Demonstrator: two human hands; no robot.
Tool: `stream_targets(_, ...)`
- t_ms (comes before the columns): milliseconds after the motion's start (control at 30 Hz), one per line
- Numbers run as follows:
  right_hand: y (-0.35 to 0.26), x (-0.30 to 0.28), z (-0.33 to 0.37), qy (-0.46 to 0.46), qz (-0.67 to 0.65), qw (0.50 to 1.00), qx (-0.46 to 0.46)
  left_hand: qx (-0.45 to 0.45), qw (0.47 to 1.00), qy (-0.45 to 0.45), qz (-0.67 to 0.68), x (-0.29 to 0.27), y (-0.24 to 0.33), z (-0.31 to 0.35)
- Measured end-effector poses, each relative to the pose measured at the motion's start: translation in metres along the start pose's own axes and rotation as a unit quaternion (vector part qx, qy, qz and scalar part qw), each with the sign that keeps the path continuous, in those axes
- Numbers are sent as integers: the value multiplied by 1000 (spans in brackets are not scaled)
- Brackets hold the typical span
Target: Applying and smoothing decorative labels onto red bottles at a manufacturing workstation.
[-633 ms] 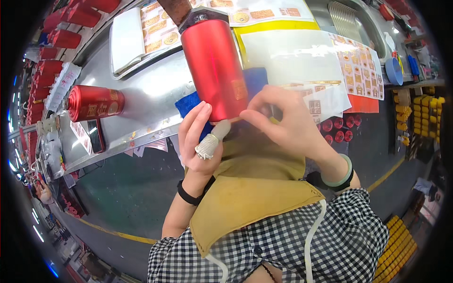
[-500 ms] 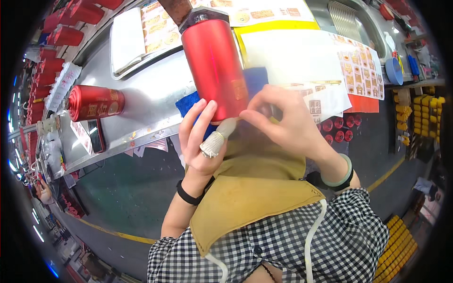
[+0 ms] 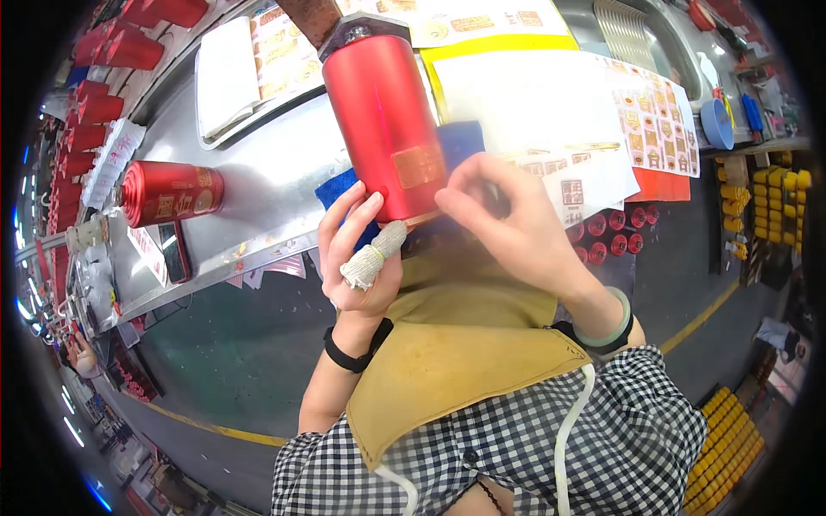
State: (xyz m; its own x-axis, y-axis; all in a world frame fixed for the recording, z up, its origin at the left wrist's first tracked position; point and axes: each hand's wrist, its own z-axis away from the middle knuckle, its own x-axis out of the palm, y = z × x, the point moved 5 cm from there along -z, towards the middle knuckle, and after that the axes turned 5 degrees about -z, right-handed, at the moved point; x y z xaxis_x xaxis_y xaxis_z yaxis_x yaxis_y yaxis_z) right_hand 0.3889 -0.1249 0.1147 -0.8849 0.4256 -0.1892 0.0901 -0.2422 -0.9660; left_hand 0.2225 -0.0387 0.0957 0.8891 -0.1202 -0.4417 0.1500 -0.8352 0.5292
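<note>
A glossy red metal bottle [image 3: 379, 112] is held by its far end on a rusty metal holder [image 3: 308, 19], its near end toward me. Low on its right side is a rectangular gold-coloured label [image 3: 417, 167]. My left hand [image 3: 357, 258] is closed about the bottle's near end, fingers against its left side. A whitish cloth wrap tied with a band covers one of its digits, which touches the bottom rim. My right hand [image 3: 508, 215] has thumb and forefinger pinched beside the bottle, just right of the label; whatever lies between the fingertips is too small to make out.
Another red bottle [image 3: 172, 192] lies on the metal table at left, near a phone [image 3: 175, 252]. A blue cloth [image 3: 465, 144] is under the held bottle. Printed sticker sheets [image 3: 650, 116] and white paper [image 3: 525, 95] cover the right side. A blue cup [image 3: 717, 125] stands farther right.
The red bottle has turned, so its gold label has come left and faces up more. My left hand has shifted slightly left along with it; my right hand stays pinched near the rim.
</note>
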Motion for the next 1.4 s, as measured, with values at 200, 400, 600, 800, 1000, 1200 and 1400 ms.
stream_targets(200,-7,-8,10,18,8,999,-47,-8,1000,-7,-12,0,0,1)
stream_targets(400,-22,-6,10,14,126,982,-143,14,999,-15,-41,1,1,-1)
stream_targets(600,-26,4,10,27,142,977,-158,13,1000,-11,-19,1,-1,1)
stream_targets(800,-26,10,7,42,139,974,-174,-15,999,-1,41,2,-8,8)
stream_targets(1000,-27,11,7,52,129,977,-165,5,1000,-2,16,0,-6,3)
stream_targets(1200,-21,10,5,48,126,981,-139,30,999,-17,-34,-1,-2,-1)
stream_targets(1400,-17,8,6,50,115,982,-144,44,998,-26,-45,-1,0,-4)
